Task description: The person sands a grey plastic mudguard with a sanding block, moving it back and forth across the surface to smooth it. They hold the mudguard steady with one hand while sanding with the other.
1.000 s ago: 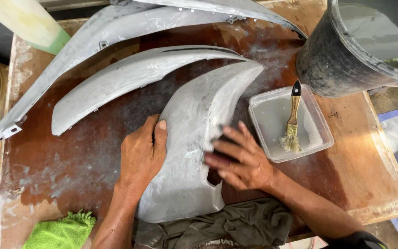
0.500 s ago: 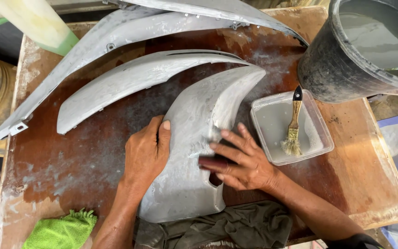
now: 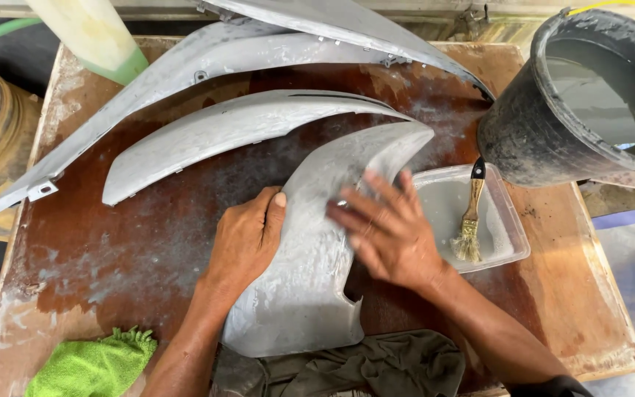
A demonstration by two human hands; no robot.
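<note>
Brown wood table [image 3: 75, 242]: a worn board streaked with pale dust; it carries everything, and its middle is crowded.
Black bucket [image 3: 545, 125]: stands at the far right corner, with murky grey liquid inside; it hems in the right side.
Long grey panels [image 3: 207, 59]: two narrow curved strips lie along the far edge, one overlapping the other.
Middle grey panel [image 3: 222, 132]: a shorter curved strip, just beyond the piece under the hands.
Curved grey panel [image 3: 310, 272]: lies at table centre, tip pointing toward the bucket and broad end near the person. It looks like a thin moulded shell, probably light and fairly stiff, its dusty or wet skin likely slippery; the long edges seem the safest place to grip.
Right hand [image 3: 391, 235]: fingers spread wide and flat on the panel's right side, blurred; gripping nothing that shows.
Left hand [image 3: 248, 239]: palm down on the panel's left edge, fingers together, thumb on top, pressing rather than clasping.
Clear tray [image 3: 508, 235]: just beside the right hand, with a small brush [image 3: 470, 220] in it.
Dark rag [image 3: 398, 360]: at the near edge, partly under the panel.
Green cloth [image 3: 90, 364]: near left corner, well apart.
</note>
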